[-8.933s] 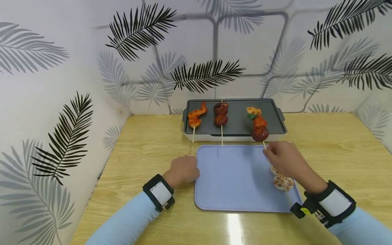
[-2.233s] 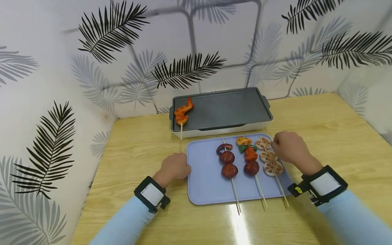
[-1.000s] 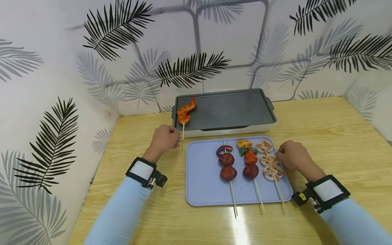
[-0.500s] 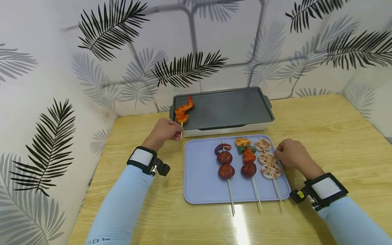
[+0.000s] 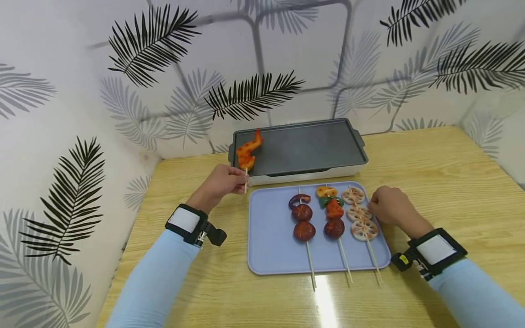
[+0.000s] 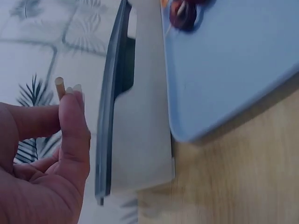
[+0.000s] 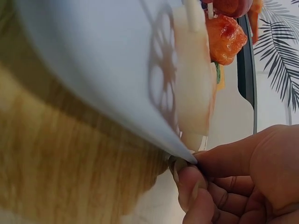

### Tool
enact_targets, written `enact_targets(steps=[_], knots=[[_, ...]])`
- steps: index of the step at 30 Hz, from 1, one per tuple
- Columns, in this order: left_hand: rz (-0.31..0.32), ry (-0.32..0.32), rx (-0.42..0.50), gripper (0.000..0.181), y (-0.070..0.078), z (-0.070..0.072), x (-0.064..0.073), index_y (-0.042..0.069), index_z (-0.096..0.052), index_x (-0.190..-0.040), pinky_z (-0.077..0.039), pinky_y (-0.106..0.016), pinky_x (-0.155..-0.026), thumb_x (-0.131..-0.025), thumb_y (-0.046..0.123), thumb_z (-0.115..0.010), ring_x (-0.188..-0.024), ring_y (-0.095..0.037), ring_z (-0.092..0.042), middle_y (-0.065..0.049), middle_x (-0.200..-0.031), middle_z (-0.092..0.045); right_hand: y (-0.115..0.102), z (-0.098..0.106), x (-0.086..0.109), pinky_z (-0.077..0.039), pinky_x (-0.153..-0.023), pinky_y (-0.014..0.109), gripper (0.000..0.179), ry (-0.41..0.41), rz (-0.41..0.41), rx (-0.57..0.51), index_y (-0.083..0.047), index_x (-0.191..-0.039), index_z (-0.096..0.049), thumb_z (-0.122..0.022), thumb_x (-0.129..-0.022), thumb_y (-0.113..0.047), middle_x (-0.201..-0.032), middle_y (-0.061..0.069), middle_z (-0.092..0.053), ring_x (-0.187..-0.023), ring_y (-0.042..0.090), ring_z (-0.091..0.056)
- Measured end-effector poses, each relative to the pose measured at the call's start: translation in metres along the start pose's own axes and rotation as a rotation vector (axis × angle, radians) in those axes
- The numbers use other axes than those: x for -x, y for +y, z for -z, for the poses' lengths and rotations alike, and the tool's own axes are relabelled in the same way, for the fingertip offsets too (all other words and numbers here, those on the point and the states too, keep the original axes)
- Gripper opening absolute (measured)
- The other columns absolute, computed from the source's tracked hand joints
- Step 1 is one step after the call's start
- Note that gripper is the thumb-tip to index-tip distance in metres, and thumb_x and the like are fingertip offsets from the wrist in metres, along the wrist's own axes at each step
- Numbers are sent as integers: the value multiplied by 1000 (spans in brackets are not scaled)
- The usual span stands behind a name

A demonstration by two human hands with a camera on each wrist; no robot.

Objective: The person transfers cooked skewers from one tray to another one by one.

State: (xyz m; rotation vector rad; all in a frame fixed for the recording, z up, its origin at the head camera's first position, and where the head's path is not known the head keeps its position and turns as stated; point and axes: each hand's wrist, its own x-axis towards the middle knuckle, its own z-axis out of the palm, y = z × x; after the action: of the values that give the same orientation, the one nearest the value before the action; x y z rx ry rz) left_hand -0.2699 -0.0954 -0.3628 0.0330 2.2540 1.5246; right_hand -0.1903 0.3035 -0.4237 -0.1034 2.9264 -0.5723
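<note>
My left hand (image 5: 223, 181) pinches the stick of a chicken wing skewer (image 5: 249, 152) at the left end of the dark grill pan (image 5: 307, 148). In the left wrist view, the stick's end (image 6: 60, 87) pokes out between thumb and fingers. At the right side of the blue tray (image 5: 270, 250), my right hand (image 5: 390, 207) pinches the rim, as the right wrist view shows. Three skewers lie side by side on that tray: a mushroom skewer (image 5: 304, 231), a mixed skewer (image 5: 334, 210) and a lotus root skewer (image 5: 364, 230). Their sticks stick out over the front rim.
The grill pan's white base (image 5: 320, 174) stands just behind the tray, close to its back rim. A patterned wall (image 5: 176, 91) rises behind and to the left. Wooden table surface (image 5: 229, 291) surrounds the tray in front and at both sides.
The mushroom and mixed skewers have gone from pan to tray. My left hand has moved from the tray's left edge up to the wing's stick and gripped it. My right hand now holds the rim.
</note>
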Motion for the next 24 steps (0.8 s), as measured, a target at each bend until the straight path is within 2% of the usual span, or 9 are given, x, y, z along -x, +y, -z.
enact_targets(steps=[3,6,11,15,19,24], knots=[[-16,-11,17,34,0,-9,17,-14,-56,-122,-57,-19,-66,-96,8,-55,-67,-11,-63,-18,-95,-66,0,-1,0,-39,-50,31,25,0,2,12,2,-77,-72,-55,-89,-12,-64,6,-61,-57,18,-51],[-40,-27,25,30,-3,-20,37,-13,-56,-118,-57,-21,-66,-95,7,-55,-67,-12,-63,-10,-87,-65,0,-1,0,-40,-50,32,26,-16,-9,18,3,-78,-72,-55,-89,-13,-66,7,-61,-57,19,-52],[-39,-59,20,25,-17,-39,72,-11,-57,-112,-60,-32,-71,-94,6,-57,-65,-13,-62,-9,-82,-66,-1,-2,0,-41,-51,32,26,-30,-6,20,4,-80,-72,-55,-89,-12,-66,8,-62,-58,19,-52],[-24,-81,49,19,-29,-56,94,-9,-56,-107,-59,-31,-68,-93,5,-56,-63,-13,-61,-7,-78,-63,-2,-1,0,-41,-50,32,26,-31,-2,23,5,-82,-73,-55,-89,-12,-67,8,-62,-58,19,-53],[-30,-108,72,18,-41,-70,108,-9,-55,-105,-57,-24,-62,-92,3,-54,-62,-12,-60,-5,-75,-63,-3,0,-1,-40,-49,31,27,-35,-10,19,5,-82,-73,-54,-90,-13,-66,6,-61,-57,18,-52],[-18,-140,92,18,-55,-80,115,-10,-55,-105,-56,-23,-60,-93,3,-56,-62,-10,-60,-3,-70,-60,-3,0,-1,-39,-48,30,26,-40,-12,11,4,-80,-71,-53,-90,-13,-63,6,-58,-56,18,-51]])
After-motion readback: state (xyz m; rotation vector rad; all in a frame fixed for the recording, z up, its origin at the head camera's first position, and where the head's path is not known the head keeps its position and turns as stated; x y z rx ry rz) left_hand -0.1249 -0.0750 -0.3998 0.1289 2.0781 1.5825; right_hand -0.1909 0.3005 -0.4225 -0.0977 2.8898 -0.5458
